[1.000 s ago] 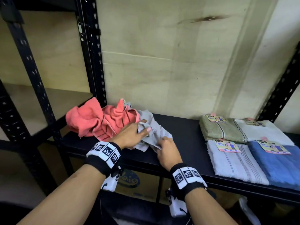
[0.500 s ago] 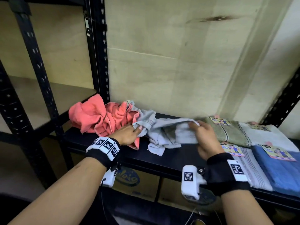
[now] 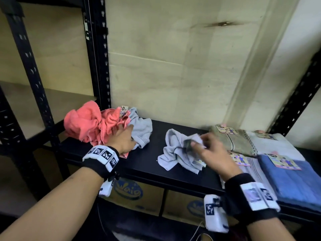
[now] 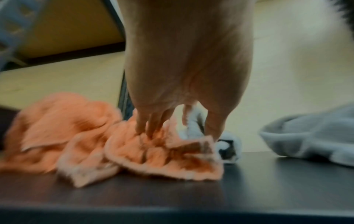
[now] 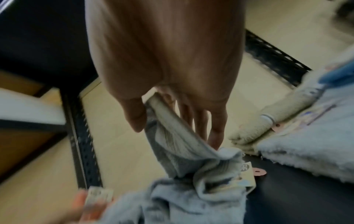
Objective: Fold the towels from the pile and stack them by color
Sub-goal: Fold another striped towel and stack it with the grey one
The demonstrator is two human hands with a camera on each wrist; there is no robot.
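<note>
- Head view, near edge: cardboard boxes [image 3: 133, 193] sit under the black shelf [image 3: 152, 164], at 6 o'clock below the work area.
- Right hand [image 3: 212, 153], about 4 o'clock of frame centre: thumb and fingers pinch a fold of the loose grey towel [image 3: 177, 150]. Grip narrow, holding cloth; the right wrist view confirms this, with the thumb on one side of the fold and the fingers [image 5: 216, 130] on the other.
- Loose grey towel lies crumpled on the shelf, mid-span, apart from the pile. Its paper tag [image 5: 247, 166] shows at the lower bunch.
- Left hand [image 3: 124, 140], about 8 o'clock: rests on the pile, fingers extended down into the cloth. In the left wrist view the fingertips [image 4: 151, 128] press into the coral towel [image 4: 159, 153], and a strip of grey cloth sits between index finger and thumb. Whether that strip is pinched: cannot tell, the frame is blurred.
- Pile, at 9 o'clock on the shelf: coral towel [image 3: 88, 122] bunched, second grey towel [image 3: 141, 129] touching it on its 3 o'clock side.
- Folded stacks at 3 o'clock of the right hand: striped pale towel [image 3: 253, 169] and blue towel [image 3: 291, 181] in front; olive towel [image 3: 232, 141] and white towel [image 3: 274, 145] behind. Each carries a printed label.
- Farthest: pale wall [image 3: 173, 66] behind the shelf; black perforated upright [image 3: 99, 54] at 10 o'clock.
</note>
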